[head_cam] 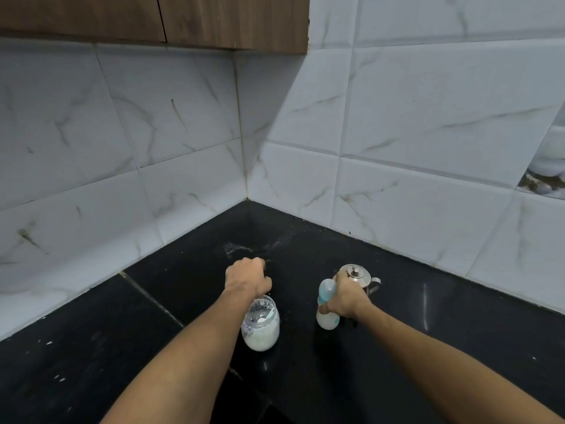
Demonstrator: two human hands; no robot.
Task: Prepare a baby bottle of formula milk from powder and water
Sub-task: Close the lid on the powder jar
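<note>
Bottle [327, 304] in the right hand [347, 296], fingers wrapped round its middle, and it stands on the black counter [122, 332] with white liquid showing at the bottom and a pale blue cap on top. Just behind that hand sits a small steel kettle [359, 276], lid knob up, handle pointing right. Over to the left hand [247, 278]: it's curled into a fist above the far rim of the open clear jar [260, 325], and whether anything is pinched inside that fist cannot be told from this angle. The jar is upright, white powder filling its lower part. Jar and bottle stand near each other, not touching. White specks are scattered on the counter toward the corner, where the marbled wall tiles [397, 133] meet.
</note>
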